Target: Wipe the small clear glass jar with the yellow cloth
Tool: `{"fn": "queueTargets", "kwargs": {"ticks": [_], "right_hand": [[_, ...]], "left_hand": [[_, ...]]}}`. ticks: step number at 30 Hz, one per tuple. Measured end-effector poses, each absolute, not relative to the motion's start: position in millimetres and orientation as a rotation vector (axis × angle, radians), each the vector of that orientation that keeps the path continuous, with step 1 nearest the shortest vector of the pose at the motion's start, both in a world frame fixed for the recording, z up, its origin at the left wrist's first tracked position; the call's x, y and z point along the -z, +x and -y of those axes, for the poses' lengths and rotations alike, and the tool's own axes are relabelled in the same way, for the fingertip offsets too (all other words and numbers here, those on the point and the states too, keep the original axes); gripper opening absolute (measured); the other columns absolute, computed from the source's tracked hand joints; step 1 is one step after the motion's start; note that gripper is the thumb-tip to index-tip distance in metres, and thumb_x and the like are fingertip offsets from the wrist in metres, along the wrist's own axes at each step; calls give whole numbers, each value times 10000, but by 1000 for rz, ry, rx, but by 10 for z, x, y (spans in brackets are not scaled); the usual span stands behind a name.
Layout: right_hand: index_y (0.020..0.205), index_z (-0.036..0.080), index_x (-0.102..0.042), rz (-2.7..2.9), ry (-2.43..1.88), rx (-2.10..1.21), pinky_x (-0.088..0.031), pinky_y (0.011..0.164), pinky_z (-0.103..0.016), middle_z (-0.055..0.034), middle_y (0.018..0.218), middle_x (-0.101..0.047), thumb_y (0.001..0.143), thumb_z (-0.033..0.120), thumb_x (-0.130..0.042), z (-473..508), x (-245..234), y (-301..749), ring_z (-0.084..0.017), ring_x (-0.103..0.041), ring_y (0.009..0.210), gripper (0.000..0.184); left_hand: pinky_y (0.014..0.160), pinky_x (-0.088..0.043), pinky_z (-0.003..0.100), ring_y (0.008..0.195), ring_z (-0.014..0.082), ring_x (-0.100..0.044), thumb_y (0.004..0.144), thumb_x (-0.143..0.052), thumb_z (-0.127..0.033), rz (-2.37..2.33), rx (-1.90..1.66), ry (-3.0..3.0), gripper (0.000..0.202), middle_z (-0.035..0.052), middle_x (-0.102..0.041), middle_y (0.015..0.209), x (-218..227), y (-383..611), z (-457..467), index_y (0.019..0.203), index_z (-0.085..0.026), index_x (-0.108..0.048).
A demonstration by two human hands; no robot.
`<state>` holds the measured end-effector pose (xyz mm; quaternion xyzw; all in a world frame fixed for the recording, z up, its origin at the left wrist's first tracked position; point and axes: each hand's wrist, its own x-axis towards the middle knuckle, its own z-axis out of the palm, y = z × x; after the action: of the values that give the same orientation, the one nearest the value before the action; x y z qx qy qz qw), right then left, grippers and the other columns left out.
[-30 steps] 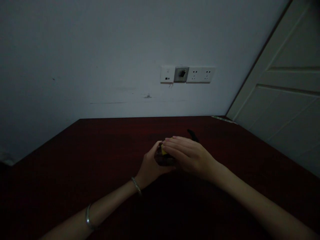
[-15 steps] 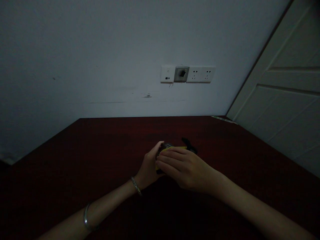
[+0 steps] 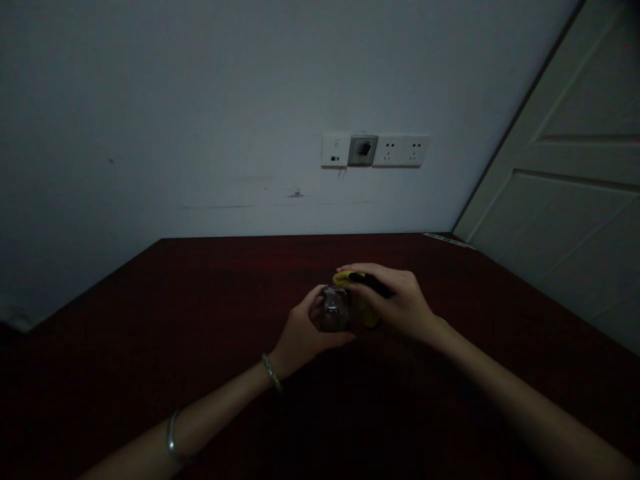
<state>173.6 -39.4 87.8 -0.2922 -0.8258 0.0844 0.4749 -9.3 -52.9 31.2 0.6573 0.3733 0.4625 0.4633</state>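
My left hand (image 3: pixel 300 340) curls around the near side of a small clear glass jar (image 3: pixel 334 308), which stands over the dark tabletop. My right hand (image 3: pixel 395 300) grips a yellow and black object (image 3: pixel 344 278) just behind and to the right of the jar. Its black part lies under my fingers, and its yellow part shows on both sides of them. The dim light and my fingers hide its exact shape. A metal bangle (image 3: pixel 173 437) and a beaded bracelet (image 3: pixel 271 373) circle my left forearm.
The dark red wooden table (image 3: pixel 300 250) ends at a white wall with a socket panel (image 3: pixel 375 151). A white panelled door (image 3: pixel 565 160) stands at the right. Nothing else shows on the tabletop around my hands.
My right hand has moved off the top of the jar toward the far right, taking the yellow and black object with it. The jar now shows between my hands.
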Motion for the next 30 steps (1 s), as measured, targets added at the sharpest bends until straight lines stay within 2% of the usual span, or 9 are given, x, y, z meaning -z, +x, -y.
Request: {"fn": "queueTargets", "kwargs": {"ticks": [7, 9, 12, 15, 17, 21, 27, 30], "right_hand": [[1236, 259, -535, 2168, -666, -574, -480, 958, -407, -47, 1226, -617, 885, 261, -547, 286, -824, 1820, -181, -584, 1119, 351], [1302, 274, -467, 2228, -627, -623, -455, 984, -444, -65, 1300, -559, 796, 313, -666, 313, -846, 1840, -216, -542, 1175, 545], [1400, 272, -308, 2289, -595, -605, -413, 1024, -477, -111, 1400, -441, 565, 373, -830, 352, -843, 1835, -277, -455, 1257, 990], [1457, 246, -117, 2357, -606, -468, -350, 1073, -479, -153, 1469, -313, 524, 367, -851, 374, -799, 1785, -294, -345, 1328, 1193], [1463, 224, -60, 2402, -592, -347, -316, 1093, -480, -168, 1484, -268, 537, 346, -850, 375, -755, 1742, -298, -286, 1355, 1224], [1460, 196, -63, 2389, -565, -194, -310, 1089, -505, -191, 1473, -265, 596, 341, -821, 353, -642, 1675, -314, -254, 1362, 1158], [1459, 227, -51, 2268, -612, -267, -318, 1076, -526, -171, 1458, -287, 627, 255, -777, 344, -495, 1633, -321, -281, 1346, 1105], [1461, 231, -33, 2232, -625, -318, -316, 1074, -526, -169, 1458, -279, 613, 217, -765, 342, -457, 1624, -326, -284, 1343, 1120]], "left_hand": [[944, -489, 448, 1095, 275, -598, 519, -835, -214, -857, -1140, 1488, 770, 130, -618, 1202, -350, -81, 549, 1194, -147, -471], [930, -497, 452, 1074, 277, -610, 527, -834, -236, -830, -1139, 1480, 742, 121, -635, 1177, -348, -86, 538, 1179, -152, -491], [898, -514, 442, 1025, 273, -634, 540, -830, -254, -795, -1144, 1457, 676, 111, -665, 1123, -351, -88, 521, 1136, -152, -526], [884, -517, 429, 992, 262, -645, 561, -816, -248, -822, -1172, 1450, 596, 101, -680, 1084, -365, -90, 516, 1088, -151, -554], [881, -516, 417, 980, 252, -648, 579, -801, -240, -849, -1182, 1437, 546, 94, -685, 1068, -377, -91, 522, 1063, -150, -565], [837, -528, 403, 924, 236, -659, 604, -781, -254, -942, -1151, 1436, 453, 83, -701, 1010, -395, -94, 538, 1001, -150, -588], [828, -523, 399, 914, 229, -653, 635, -765, -285, -958, -1073, 1456, 418, 80, -696, 1002, -413, -107, 534, 993, -155, -593], [857, -508, 422, 930, 242, -643, 623, -772, -293, -961, -1039, 1487, 465, 96, -680, 1025, -423, -117, 523, 1018, -145, -578]]}}
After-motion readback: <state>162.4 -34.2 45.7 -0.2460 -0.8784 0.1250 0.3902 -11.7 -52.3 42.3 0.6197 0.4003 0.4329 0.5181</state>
